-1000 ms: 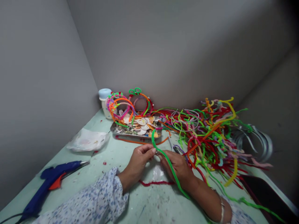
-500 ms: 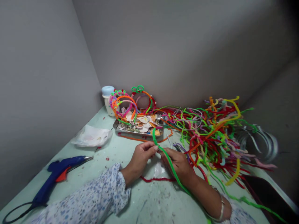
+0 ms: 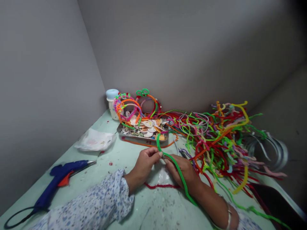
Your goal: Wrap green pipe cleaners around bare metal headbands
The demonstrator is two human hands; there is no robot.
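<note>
My left hand [image 3: 146, 162] is closed, its thumb and forefinger pinching a green pipe cleaner [image 3: 179, 171] close to its upper end. My right hand [image 3: 182, 169] meets it there, fingers curled, with its fingertips gripping at the same spot. From the pinch, the short end sticks up toward the tray, while the long part drapes over the back of my right hand and down past the wrist. Whatever lies between the fingertips is mostly hidden. Beneath my hands, a red pipe cleaner [image 3: 163, 186] lies on the table.
A metal tray [image 3: 144, 138] of shells sits ahead, with colourful headbands [image 3: 130, 103] on it and a blue-lidded jar [image 3: 112, 103] behind. To the left are a white plastic bag [image 3: 94, 140] and a blue glue gun [image 3: 59, 179]. Tangled pipe cleaners [image 3: 216, 140] and metal hoops [image 3: 275, 150] fill the right.
The long part of the green pipe cleaner has curved further outward over my right hand and wrist. Both hands stay in nearly the same place, and the view has shifted slightly.
</note>
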